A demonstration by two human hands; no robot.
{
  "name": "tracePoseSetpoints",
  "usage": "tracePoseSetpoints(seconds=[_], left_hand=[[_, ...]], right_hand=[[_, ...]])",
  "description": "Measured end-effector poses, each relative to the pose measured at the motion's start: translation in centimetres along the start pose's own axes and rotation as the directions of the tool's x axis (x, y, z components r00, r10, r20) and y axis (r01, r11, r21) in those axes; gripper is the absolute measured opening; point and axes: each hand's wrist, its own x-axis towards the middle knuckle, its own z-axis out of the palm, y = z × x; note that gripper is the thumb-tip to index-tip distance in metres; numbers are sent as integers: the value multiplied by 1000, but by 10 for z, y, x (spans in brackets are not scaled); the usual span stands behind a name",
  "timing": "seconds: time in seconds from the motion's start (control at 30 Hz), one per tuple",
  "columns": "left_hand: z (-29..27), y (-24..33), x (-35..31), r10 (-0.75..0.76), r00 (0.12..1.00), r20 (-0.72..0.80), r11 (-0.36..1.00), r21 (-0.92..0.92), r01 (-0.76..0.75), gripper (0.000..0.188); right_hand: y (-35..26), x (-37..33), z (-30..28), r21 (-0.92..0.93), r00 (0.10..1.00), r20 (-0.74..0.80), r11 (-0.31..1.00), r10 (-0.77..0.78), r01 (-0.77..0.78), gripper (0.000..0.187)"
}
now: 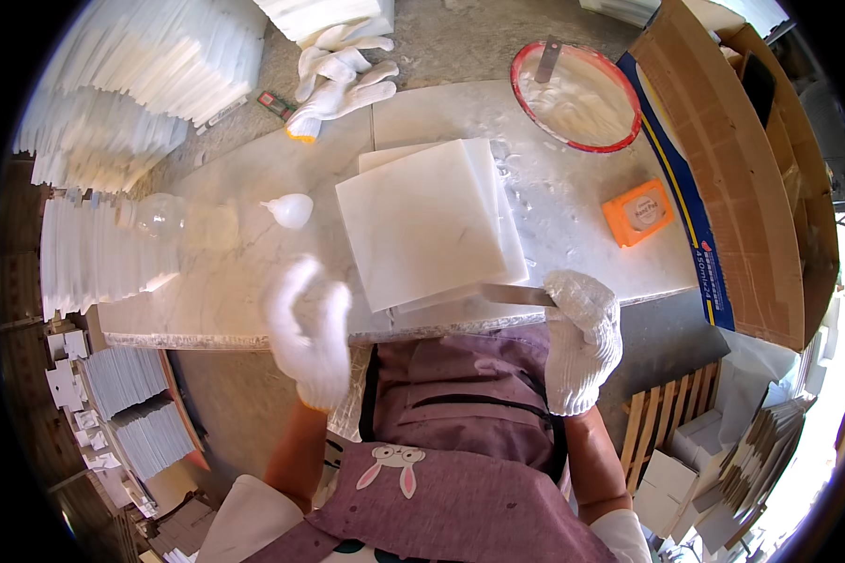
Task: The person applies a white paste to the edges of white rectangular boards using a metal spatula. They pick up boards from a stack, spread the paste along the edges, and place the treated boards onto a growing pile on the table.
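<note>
My right hand (582,338), in a white knitted glove, is closed round a flat metal scraper (516,295). The blade points left and lies over the near right corner of a white square tile (422,220). That tile rests askew on at least one more pale tile (509,225), on a marble slab table (216,300). Left of the tiles, over the table's near edge, my left hand (310,324) wears a similar glove. Motion smears it somewhat, but thumb and fingers stand apart with nothing between them. A small white pear-shaped bulb (289,210) lies just beyond it.
A red-rimmed bowl (577,148) of white paste, with a metal blade (548,60) in it, sits far right. Nearer are an orange packet (638,213) and a cardboard box (723,159). Spare white gloves (338,84) lie at the back; stacked white slabs (150,56) stand far left.
</note>
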Motion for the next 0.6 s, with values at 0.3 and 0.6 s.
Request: tracePoseSetpoints(seconds=[0.3, 0.6], left_hand=[[28, 88, 0, -231, 571, 788, 420, -449, 789, 36], [23, 72, 7, -308, 578, 756, 515, -379, 769, 29]], right_hand=[[1, -19, -4, -83, 978, 140, 982, -156, 169, 35], [31, -15, -47, 17, 909, 216, 929, 357, -369, 15]])
